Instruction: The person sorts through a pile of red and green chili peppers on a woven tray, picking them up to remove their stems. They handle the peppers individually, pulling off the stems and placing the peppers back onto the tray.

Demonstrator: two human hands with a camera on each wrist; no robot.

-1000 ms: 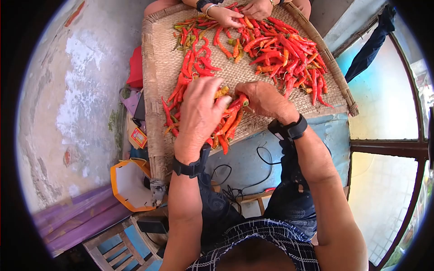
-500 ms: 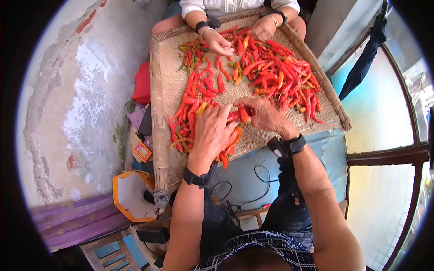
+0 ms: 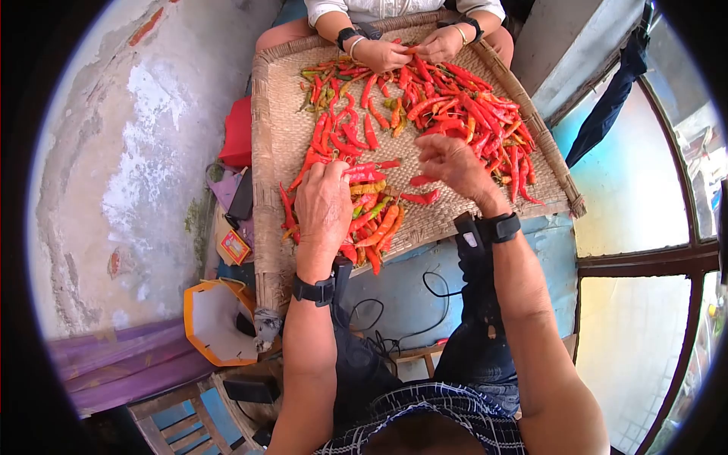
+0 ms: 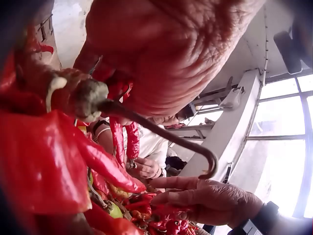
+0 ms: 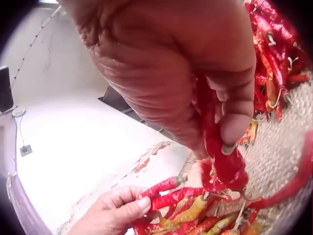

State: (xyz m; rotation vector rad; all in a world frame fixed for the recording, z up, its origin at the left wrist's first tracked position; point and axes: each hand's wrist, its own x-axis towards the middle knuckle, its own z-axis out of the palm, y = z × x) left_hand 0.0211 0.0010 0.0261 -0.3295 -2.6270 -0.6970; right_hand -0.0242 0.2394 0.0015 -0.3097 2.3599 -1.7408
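My left hand [image 3: 324, 208] lies at the left of the near heap of chili peppers [image 3: 371, 220], mostly red with some orange and yellow. Its thumb and fingers pinch a red chili pepper [image 5: 164, 187], seen in the right wrist view. To the right, my right hand [image 3: 459, 171] is raised over the woven tray [image 3: 455, 208], gripping another red chili pepper [image 5: 225, 156] between thumb and curled fingers, stem end downward. Close up in the left wrist view, a chili with a long curved stem [image 4: 161, 131] hangs beside the left hand.
Across the tray another person's hands [image 3: 413, 53] work at the far edge. A large pile of red chilies [image 3: 481, 114] covers the right side, with more chilies [image 3: 341, 129] at the left. A wall [image 3: 129, 189] stands left; a window [image 3: 644, 174] stands right.
My hands, close together over the near heap before, have moved apart, the right one going right and up with a chili. The other person's hands have come together.
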